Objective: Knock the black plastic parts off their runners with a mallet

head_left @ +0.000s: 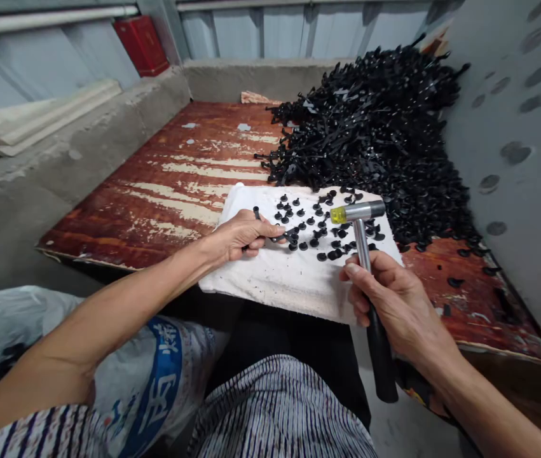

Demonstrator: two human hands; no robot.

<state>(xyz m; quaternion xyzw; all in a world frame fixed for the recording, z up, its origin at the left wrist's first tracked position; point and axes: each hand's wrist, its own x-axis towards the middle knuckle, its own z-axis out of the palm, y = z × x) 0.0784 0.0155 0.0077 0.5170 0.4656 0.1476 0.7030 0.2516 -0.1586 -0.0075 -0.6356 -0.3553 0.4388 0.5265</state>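
My right hand (397, 302) is closed round the black grip of a small hammer (363, 245), whose metal head with a yellow face hovers over a white cloth pad (280, 277). My left hand (241, 236) rests on the pad and pinches a thin black plastic piece (277, 238) between thumb and fingers. Several small black caps (311, 226) lie scattered over the pad just right of my left hand and under the hammer head.
A big heap of black plastic strips (379, 133) fills the back right of the worn red board (170, 191). A grey wall (518, 159) stands at right, a concrete ledge (84, 146) at left. A printed white sack (156, 381) lies by my left arm.
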